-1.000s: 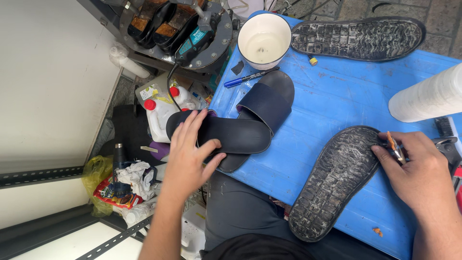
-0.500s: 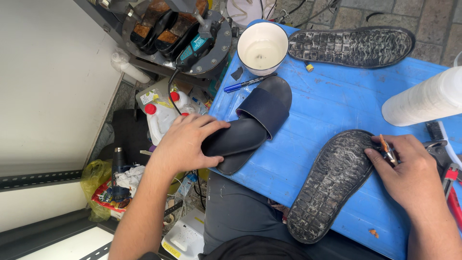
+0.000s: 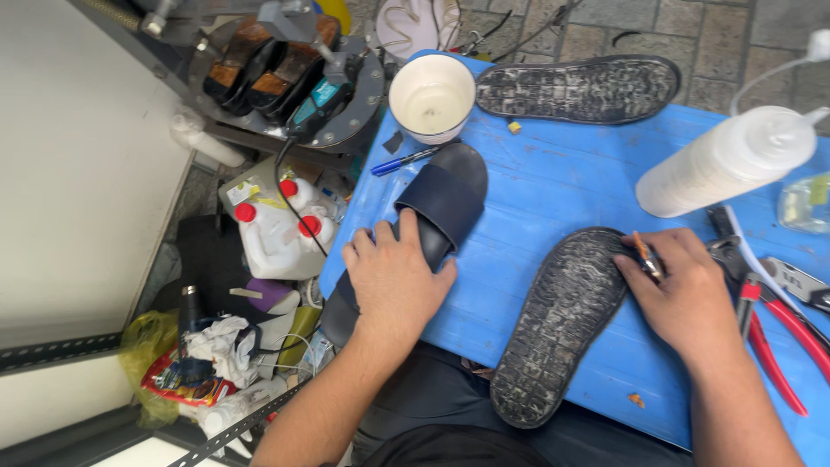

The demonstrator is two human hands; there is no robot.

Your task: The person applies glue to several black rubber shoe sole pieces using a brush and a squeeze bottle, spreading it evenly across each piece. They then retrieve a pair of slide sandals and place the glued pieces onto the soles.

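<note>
My left hand point(image 3: 393, 278) lies flat on the heel half of a dark navy slide sandal point(image 3: 441, 201) at the left edge of the blue table point(image 3: 553, 186), palm down, covering it. My right hand point(image 3: 687, 294) rests on the toe end of a worn black rubber sole point(image 3: 558, 324) lying tread up, and pinches a small orange-and-metal tool point(image 3: 646, 256) between thumb and fingers. A second black sole point(image 3: 579, 88) lies tread up at the far edge of the table.
A white bowl point(image 3: 432, 97) and a blue pen point(image 3: 406, 160) sit by the sandal. A white squeeze bottle point(image 3: 731, 160) lies at right, red-handled pliers point(image 3: 778, 333) beside my right hand. Left of the table: white jugs with red caps point(image 3: 277, 227), rubbish point(image 3: 186, 367), a machine holding brown shoes point(image 3: 277, 69).
My left hand has slid along the navy sandal and pushed it further onto the table. My right hand stays on the sole with the tool.
</note>
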